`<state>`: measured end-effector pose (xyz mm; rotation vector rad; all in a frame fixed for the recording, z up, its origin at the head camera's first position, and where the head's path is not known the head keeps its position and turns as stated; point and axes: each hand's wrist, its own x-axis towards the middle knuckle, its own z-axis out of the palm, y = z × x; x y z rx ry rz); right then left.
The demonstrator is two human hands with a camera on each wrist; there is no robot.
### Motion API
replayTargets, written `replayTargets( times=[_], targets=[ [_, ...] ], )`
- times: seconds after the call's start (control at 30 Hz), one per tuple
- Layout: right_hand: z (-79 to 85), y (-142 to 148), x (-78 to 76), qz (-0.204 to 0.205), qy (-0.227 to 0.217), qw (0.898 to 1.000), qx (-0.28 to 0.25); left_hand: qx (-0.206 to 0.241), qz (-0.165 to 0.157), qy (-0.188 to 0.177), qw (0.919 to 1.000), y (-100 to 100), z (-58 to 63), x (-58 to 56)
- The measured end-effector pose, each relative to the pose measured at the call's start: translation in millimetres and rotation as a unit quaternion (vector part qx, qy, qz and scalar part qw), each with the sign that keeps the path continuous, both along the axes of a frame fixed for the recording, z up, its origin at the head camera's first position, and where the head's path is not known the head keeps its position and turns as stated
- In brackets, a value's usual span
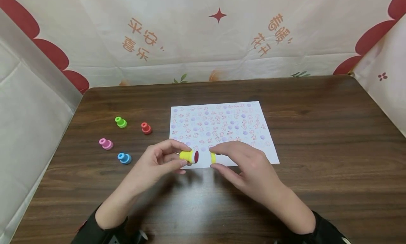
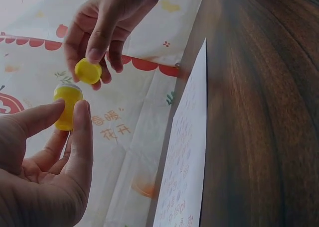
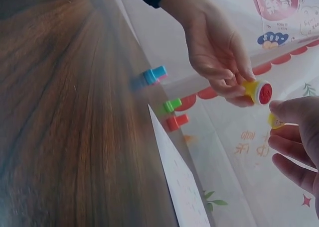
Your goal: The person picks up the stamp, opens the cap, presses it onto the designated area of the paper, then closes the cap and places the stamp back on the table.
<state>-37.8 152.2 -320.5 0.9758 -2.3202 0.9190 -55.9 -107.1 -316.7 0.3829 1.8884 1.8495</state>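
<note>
Between thumb and fingers, my left hand [image 1: 161,157] holds a yellow stamp [image 1: 185,156] on its side. Its red stamping face [image 3: 265,93], ringed in white, points toward my right hand [image 1: 250,163]. That hand pinches a small round yellow cap [image 2: 88,70] by its edges, a short gap away from the stamp. Both hands are above the near edge of a white sheet [image 1: 222,131] covered with rows of small red and purple prints.
Left of the sheet on the dark wooden table [image 1: 317,138] stand a green stamp [image 1: 121,122], a red stamp [image 1: 146,128], a pink stamp [image 1: 106,144] and a blue stamp [image 1: 124,158]. A pale printed cloth [image 1: 190,36] hangs behind the table.
</note>
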Motion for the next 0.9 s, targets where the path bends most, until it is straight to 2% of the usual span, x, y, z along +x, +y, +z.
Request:
replayTargets(
  times=[0.23, 0.47, 0.9],
  targets=[
    [-2.3, -8.0, -0.4, 0.015, 0.024, 1.000, -0.014, 0.008, -0.010, -0.009, 0.9999, 2.2, -0.4, -0.1],
    [-3.5, -13.1, -0.7, 0.017, 0.024, 0.999, -0.018, 0.021, -0.019, -0.011, 0.9996, 3.0, -3.2, 0.1],
    [-5.2, -19.0, -0.3, 0.017, 0.034, 0.999, -0.017, 0.007, -0.025, -0.007, 0.9996, 6.9, -4.4, 2.5]
  ],
)
